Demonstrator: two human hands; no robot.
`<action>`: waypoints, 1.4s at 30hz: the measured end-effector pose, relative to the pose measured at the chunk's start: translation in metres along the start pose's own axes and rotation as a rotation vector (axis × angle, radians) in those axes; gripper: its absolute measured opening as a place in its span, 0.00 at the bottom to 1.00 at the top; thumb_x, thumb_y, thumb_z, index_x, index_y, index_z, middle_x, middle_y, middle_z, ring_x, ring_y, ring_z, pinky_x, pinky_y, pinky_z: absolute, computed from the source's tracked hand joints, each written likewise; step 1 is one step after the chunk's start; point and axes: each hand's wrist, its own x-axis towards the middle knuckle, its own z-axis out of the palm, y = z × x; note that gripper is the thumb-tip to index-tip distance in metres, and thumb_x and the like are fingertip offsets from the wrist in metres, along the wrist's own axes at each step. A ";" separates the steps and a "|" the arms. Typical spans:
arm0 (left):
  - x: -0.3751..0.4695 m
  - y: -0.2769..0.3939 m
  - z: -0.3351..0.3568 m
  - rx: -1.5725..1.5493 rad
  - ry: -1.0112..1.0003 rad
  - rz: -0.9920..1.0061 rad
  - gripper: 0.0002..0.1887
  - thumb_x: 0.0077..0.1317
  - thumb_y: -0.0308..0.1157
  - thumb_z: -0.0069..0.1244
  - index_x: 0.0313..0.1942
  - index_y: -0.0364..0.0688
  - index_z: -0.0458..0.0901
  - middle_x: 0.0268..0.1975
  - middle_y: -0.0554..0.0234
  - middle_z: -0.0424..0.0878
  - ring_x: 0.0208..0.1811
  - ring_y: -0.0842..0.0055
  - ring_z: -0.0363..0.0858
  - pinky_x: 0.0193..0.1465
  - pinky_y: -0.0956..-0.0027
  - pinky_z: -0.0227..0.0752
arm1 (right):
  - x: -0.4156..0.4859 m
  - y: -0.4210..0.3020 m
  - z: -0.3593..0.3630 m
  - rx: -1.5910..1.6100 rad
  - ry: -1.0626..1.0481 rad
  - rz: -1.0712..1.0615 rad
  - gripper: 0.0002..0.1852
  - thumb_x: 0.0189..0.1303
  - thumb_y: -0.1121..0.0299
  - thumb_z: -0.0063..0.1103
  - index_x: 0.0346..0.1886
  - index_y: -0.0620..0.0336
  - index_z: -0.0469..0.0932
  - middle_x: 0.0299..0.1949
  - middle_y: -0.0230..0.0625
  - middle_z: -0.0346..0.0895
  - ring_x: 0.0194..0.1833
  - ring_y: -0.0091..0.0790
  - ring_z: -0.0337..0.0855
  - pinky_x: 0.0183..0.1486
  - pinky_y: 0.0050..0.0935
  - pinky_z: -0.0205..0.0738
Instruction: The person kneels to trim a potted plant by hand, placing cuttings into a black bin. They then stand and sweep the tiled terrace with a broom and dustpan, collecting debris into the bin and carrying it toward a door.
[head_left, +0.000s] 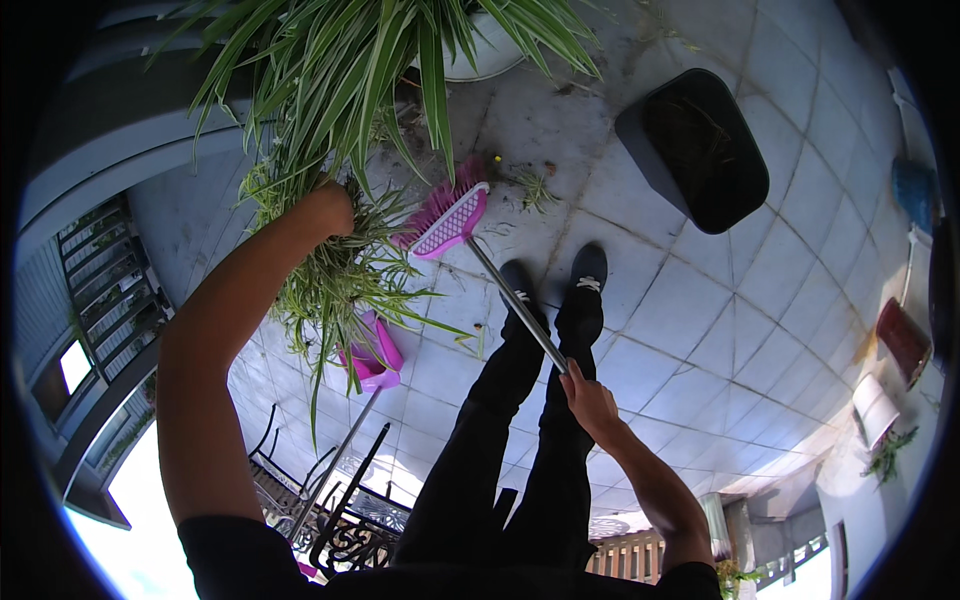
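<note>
My left hand (334, 210) is closed in a fist around the hanging runners (330, 262) of a spider plant; its fingers are partly hidden by leaves. Long striped leaves (360, 82) spread above it from a white pot (484, 49). In my right hand (591, 401) is the metal handle (517, 304) of a broom. The broom's pink and white head (454, 217) is at the tiled floor just right of the runners, bristles pointing up and left. A small plant cutting (534, 189) and bits of debris lie beside the bristles.
A dark bin (694, 150) with dry plant matter inside stands at upper right. Behind the runners is a pink long-handled dustpan (375, 360). Black wrought-iron furniture (360, 525) is at lower left. Pots (874, 409) line the right wall. Grey tiles (690, 322) cover the floor.
</note>
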 end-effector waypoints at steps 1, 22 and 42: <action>-0.003 -0.001 -0.002 0.004 -0.005 0.004 0.15 0.62 0.35 0.41 0.39 0.45 0.87 0.41 0.55 0.85 0.42 0.61 0.81 0.50 0.48 0.70 | 0.003 -0.002 -0.008 0.044 -0.008 -0.002 0.23 0.72 0.54 0.44 0.63 0.57 0.65 0.13 0.42 0.74 0.16 0.48 0.78 0.16 0.43 0.72; 0.008 -0.003 0.007 -0.039 0.098 0.069 0.13 0.59 0.35 0.44 0.32 0.42 0.87 0.35 0.53 0.85 0.34 0.60 0.81 0.44 0.47 0.72 | 0.040 -0.021 -0.038 0.006 0.006 -0.067 0.21 0.71 0.56 0.46 0.60 0.57 0.69 0.16 0.49 0.76 0.20 0.55 0.80 0.21 0.48 0.75; 0.000 -0.004 0.008 -0.159 0.294 -0.031 0.13 0.57 0.36 0.47 0.33 0.43 0.88 0.38 0.54 0.85 0.39 0.61 0.82 0.53 0.48 0.67 | -0.007 -0.024 -0.012 0.082 0.040 0.107 0.21 0.72 0.53 0.44 0.59 0.58 0.68 0.23 0.56 0.78 0.27 0.62 0.80 0.26 0.53 0.75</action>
